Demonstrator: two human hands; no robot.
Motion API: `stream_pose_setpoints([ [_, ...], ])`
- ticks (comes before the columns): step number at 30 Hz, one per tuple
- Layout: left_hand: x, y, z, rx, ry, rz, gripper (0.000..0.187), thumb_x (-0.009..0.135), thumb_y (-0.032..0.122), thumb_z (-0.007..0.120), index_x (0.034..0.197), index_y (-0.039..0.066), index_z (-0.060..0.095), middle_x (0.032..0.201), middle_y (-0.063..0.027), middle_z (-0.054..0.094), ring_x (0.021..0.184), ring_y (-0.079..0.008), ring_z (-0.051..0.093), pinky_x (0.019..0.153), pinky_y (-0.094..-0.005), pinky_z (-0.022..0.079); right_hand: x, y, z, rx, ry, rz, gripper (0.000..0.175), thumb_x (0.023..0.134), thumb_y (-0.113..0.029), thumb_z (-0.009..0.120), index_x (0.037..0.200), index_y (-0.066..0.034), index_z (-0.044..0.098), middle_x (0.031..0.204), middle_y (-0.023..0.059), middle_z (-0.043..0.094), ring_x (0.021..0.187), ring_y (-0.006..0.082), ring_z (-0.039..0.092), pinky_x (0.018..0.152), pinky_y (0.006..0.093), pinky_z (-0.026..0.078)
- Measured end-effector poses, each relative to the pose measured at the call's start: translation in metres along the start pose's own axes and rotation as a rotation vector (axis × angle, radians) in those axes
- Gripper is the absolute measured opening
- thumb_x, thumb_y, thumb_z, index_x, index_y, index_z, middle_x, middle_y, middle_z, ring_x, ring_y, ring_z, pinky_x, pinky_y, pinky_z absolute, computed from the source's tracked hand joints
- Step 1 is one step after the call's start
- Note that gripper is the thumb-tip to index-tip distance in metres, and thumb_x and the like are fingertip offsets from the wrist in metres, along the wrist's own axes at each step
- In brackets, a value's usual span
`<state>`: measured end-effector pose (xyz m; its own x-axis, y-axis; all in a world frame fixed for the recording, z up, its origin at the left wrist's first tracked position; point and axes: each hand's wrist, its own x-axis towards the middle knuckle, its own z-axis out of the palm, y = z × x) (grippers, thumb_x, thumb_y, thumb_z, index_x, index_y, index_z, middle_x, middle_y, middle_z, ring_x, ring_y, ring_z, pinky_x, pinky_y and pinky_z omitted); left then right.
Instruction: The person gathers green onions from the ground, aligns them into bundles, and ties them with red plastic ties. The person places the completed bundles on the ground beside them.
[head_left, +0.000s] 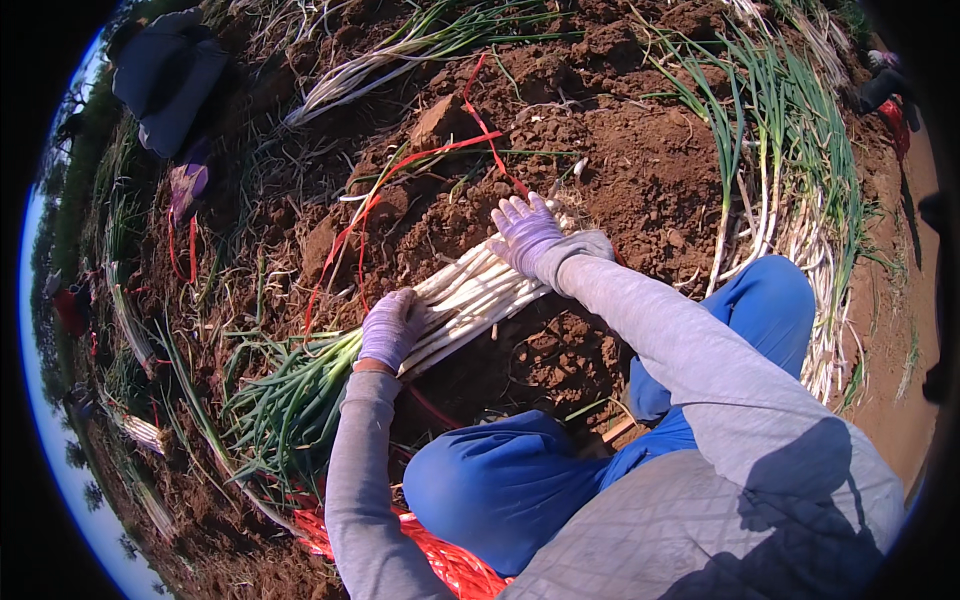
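A bundle of green onions (472, 300) lies on the soil before me, white stalks toward the upper right and green leaves toward the lower left. My left hand (392, 330), in a purple-and-white glove, grips the bundle where white turns to green; its fingertips are partly hidden. My right hand (527, 234), gloved alike, rests with spread fingers on the stalks near the root end. Red plastic ties (405, 163) run over the soil just above the bundle, and one strand shows beneath it.
Loose green onions (817, 217) are piled at the right, and more (352, 75) lie at the top. Red plastic strips (450, 559) lie by my left knee. Tied bundles (142, 433) lie at the far left. A person (169, 79) is at the upper left; others are farther off. Clods (439, 120) dot the ground.
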<state>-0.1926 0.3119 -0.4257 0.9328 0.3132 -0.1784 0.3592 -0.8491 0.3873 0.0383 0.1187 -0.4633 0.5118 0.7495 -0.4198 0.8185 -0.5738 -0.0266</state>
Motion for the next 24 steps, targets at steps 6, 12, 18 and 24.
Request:
stream_pose_setpoints([
  [6,-0.049,-0.034,0.005,0.079,0.215,-0.061,0.026,0.086,0.02,0.068,0.107,0.006,0.064,0.101,-0.0183,0.067,0.095,-0.0393,0.064,0.083,-0.0464,0.052,-0.001,0.0,0.004,-0.004,0.044,-0.003,0.071,0.101,-0.057,0.025,0.155,-0.0121,0.031,0.163,0.0083,0.027,0.151,0.0246,0.021,0.122,0.0475,0.003],
  [12,-0.073,-0.058,-0.013,0.198,0.242,-0.263,0.026,0.09,0.034,0.066,0.095,0.008,0.067,0.086,-0.0165,0.067,0.082,-0.0389,0.064,0.073,-0.0489,0.051,0.001,-0.001,0.002,0.013,0.012,0.013,0.07,0.101,-0.056,0.025,0.156,-0.0124,0.029,0.163,0.0083,0.025,0.152,0.0237,0.019,0.122,0.0465,0.001],
  [18,-0.058,-0.077,-0.022,0.091,-0.021,-0.438,0.041,0.09,0.044,0.065,0.107,0.008,0.072,0.093,-0.0207,0.069,0.09,-0.0391,0.066,0.08,-0.045,0.052,0.002,-0.003,0.005,-0.031,0.018,0.025,0.069,0.101,-0.055,0.026,0.156,-0.0126,0.029,0.163,0.008,0.025,0.151,0.0236,0.021,0.122,0.0479,0.002],
  [24,-0.033,-0.134,-0.006,-0.13,-0.311,-0.356,0.041,0.093,0.038,0.064,0.111,0.002,0.069,0.101,-0.0201,0.071,0.094,-0.0309,0.069,0.087,-0.0358,0.053,0.003,-0.003,0.007,-0.024,0.047,0.013,0.069,0.101,-0.055,0.027,0.155,-0.0117,0.031,0.162,0.0087,0.028,0.151,0.0239,0.023,0.122,0.0479,0.004],
])
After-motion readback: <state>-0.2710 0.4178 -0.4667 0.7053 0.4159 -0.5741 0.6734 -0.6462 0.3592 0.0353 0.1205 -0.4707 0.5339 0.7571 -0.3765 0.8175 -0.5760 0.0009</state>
